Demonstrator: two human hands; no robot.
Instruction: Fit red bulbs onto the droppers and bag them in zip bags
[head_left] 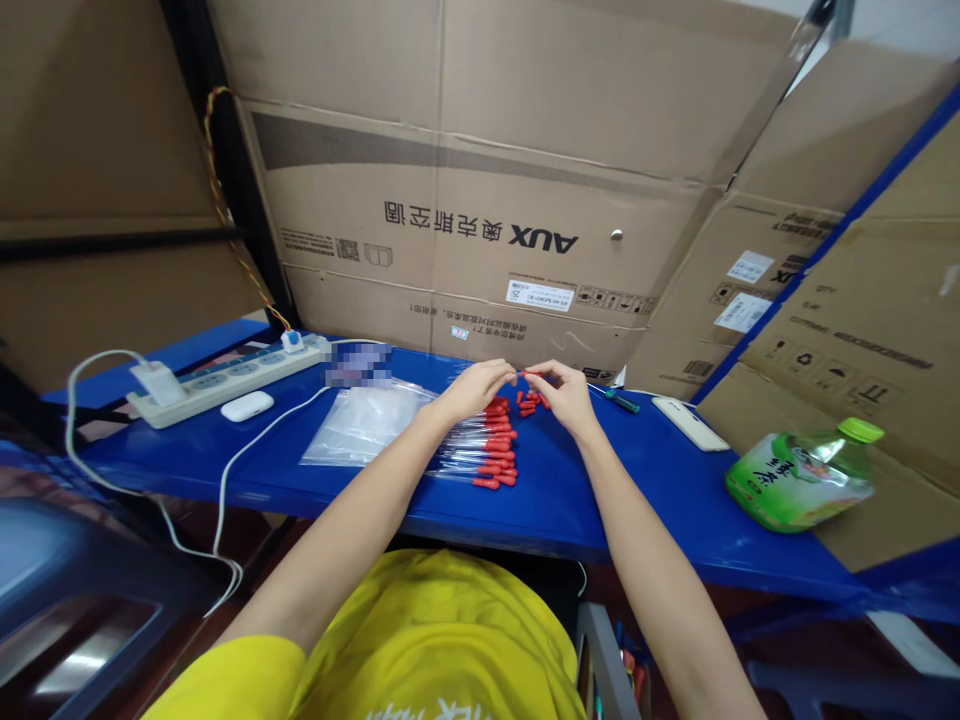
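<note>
A brown cardboard panel [480, 160] bears "AUX", printed upside down. On the smooth blue table [559, 500], slim transparent tubes with red ends [472, 448] lie partly hidden by the left hand [480, 388], whose grip I cannot tell. The right hand [561, 393] pinches a small red piece [526, 373].

On my feed I'm reading upside-down "AUX 奥克斯空调" across the large, flat brown cardboard panel [480, 165]; "AUX" is repeating on the narrower brown cardboard sheet [694, 310]. "茶" is marking the green-capped clear plastic bottle [806, 475]. Recycling and umbrella signs are showing on the far-right tan cardboard [847, 330].
</note>
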